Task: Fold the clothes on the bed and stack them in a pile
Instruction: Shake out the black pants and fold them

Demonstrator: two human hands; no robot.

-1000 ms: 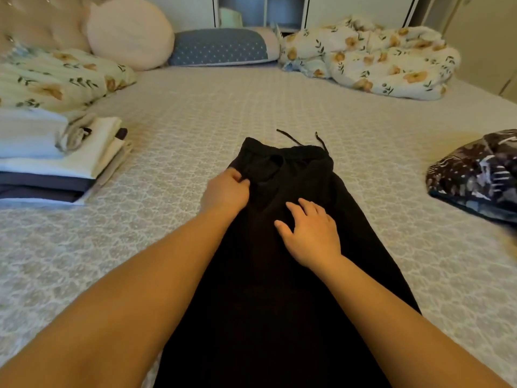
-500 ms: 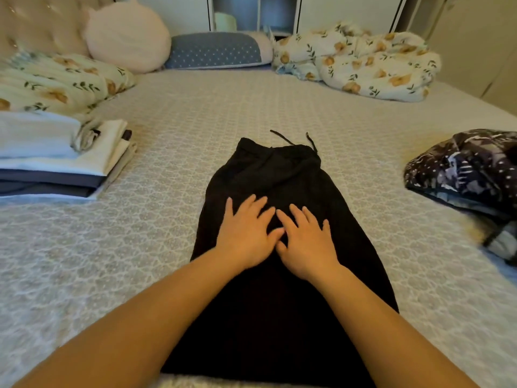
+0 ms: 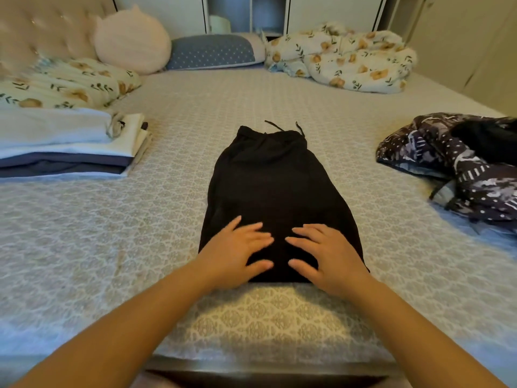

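The fingers (image 3: 251, 233) of the left hand (image 3: 232, 256) were spread and laid flat on the near end of the black drawstring trousers (image 3: 271, 189), clamped on nothing. Those of the right hand (image 3: 330, 256) were splayed likewise, just beside the left ones, with the thumbs pointed toward each other. Both palms were pressed down close to the near folded edge, seemingly so that the cloth would be smoothed and kept from slipping on the bed (image 3: 140, 219) before another fold was made.

The trousers were lain lengthwise in the middle of the bed, the waistband at the far end and two thin drawstrings (image 3: 282, 127) trailing beyond it. They appeared already doubled into a long, narrow panel, wider near the hands than at the waist. The cloth looked matte, soft and limp, a knit by appearance, so that it would be expected to sag and crease if lifted by one edge.

To the left of the trousers a pile of folded clothes (image 3: 67, 147) was stacked, white and pale layers over dark ones, flat and square-edged; it was judged to be where the trousers belonged. To the right of the trousers a crumpled dark patterned garment (image 3: 436, 161) was left unfolded, with something black heaped on it. Beyond the trousers, a round cream cushion (image 3: 131, 40), a dotted blue pillow (image 3: 212, 51) and a bunched floral quilt (image 3: 344, 60) were set against the head of the bed. The bedcover was quilted, with a pale lattice pattern.
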